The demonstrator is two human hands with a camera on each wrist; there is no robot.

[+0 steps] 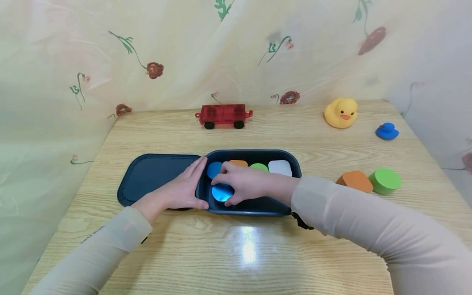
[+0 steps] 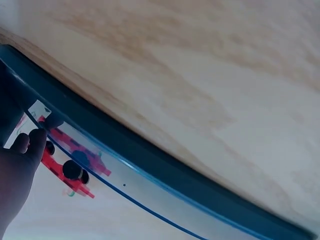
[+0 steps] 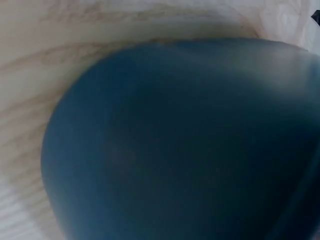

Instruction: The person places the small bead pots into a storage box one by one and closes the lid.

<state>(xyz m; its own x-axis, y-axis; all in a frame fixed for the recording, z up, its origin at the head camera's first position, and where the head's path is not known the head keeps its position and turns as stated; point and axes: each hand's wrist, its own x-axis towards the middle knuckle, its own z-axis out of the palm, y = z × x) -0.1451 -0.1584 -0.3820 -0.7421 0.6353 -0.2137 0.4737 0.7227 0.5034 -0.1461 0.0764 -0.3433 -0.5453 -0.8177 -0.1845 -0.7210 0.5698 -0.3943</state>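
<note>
A dark blue oblong box [image 1: 254,212] stands in the middle of the table, its side wall close up in the right wrist view. My right hand [image 1: 248,182] reaches into its left end and grips a round blue block [image 1: 223,192] between thumb and fingers. Another blue block [image 1: 214,169], an orange block [image 1: 238,163], a green block [image 1: 259,167] and a white block [image 1: 281,167] lie along the box's far side. With fairly straight fingers, my left hand [image 1: 183,186] rests against the box's left end, over the edge of the dark flat lid [image 1: 155,176].
Right of the box sit an orange block [image 1: 355,181] and a green round block [image 1: 385,181]. Farther back are a red toy wagon [image 1: 223,115], a yellow duck [image 1: 341,113] and a small blue duck [image 1: 387,131]. A flowered curtain [image 1: 236,53] hangs behind the table.
</note>
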